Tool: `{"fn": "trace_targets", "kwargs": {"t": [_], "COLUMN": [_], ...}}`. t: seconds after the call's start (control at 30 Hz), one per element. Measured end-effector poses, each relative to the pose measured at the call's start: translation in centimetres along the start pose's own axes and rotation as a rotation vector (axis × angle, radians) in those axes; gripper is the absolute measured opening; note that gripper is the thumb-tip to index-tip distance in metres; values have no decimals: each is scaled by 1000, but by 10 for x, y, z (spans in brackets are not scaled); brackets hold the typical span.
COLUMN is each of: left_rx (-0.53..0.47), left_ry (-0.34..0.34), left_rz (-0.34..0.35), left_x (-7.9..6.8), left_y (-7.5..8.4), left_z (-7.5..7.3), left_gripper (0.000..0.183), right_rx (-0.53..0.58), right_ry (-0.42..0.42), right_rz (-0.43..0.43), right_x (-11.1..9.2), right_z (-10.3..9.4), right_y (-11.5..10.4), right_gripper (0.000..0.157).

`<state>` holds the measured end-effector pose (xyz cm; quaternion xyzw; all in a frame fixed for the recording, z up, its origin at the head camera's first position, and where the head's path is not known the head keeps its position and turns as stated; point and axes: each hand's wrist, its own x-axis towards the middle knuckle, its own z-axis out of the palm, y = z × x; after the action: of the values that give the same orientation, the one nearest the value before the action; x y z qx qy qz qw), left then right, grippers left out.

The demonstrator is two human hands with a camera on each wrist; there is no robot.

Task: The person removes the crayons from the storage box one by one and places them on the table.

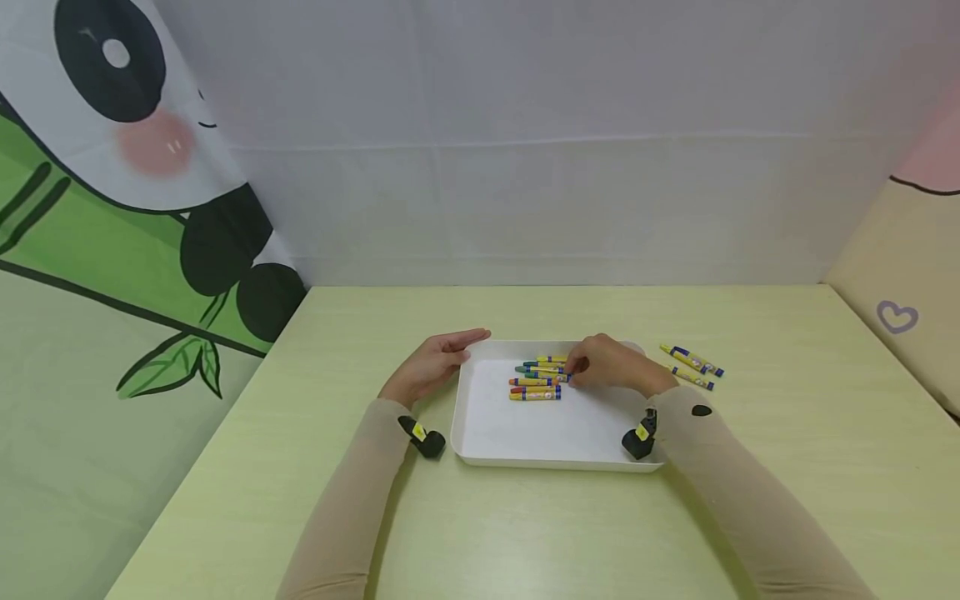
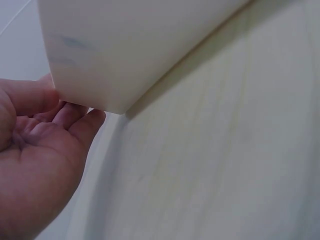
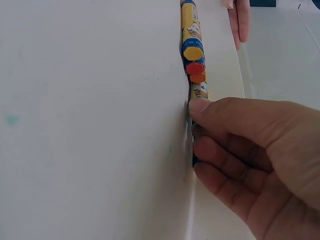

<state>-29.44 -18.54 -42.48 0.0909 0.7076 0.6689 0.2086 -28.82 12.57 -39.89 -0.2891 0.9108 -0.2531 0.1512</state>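
Several oil pastels in yellow paper wrappers with blue bands lie side by side in a white tray. Nearest me are a yellow-orange pastel, a red one and an orange one; green pastels and a yellow one lie beyond them. My right hand is at the right ends of the green pastels, thumb and fingers pinching one, largely hidden behind the fingertips in the right wrist view. My left hand grips the tray's far left corner, thumb and fingers around the rim in the left wrist view.
Outside the tray to the right, a few more oil pastels lie loose on the light wooden table, just beyond my right wrist. A pale cloth wall rises behind the table, with printed panels at both sides.
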Motion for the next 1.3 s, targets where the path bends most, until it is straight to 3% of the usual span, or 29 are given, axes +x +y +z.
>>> {"fn": "trace_targets", "kwargs": {"t": [0.63, 1.3], "left_rx": [-19, -26], "left_ry": [-12, -9], "left_rz": [-7, -5], "left_x": [0, 1], "left_y": [-1, -1], "left_z": [0, 0], "left_gripper": [48, 47], "right_rx": [4, 0], "right_ry": [18, 79], "right_rz": [-3, -84], "right_x": [-8, -29], "right_z": [-7, -25], "right_y": [0, 5], "right_gripper": [8, 13]}}
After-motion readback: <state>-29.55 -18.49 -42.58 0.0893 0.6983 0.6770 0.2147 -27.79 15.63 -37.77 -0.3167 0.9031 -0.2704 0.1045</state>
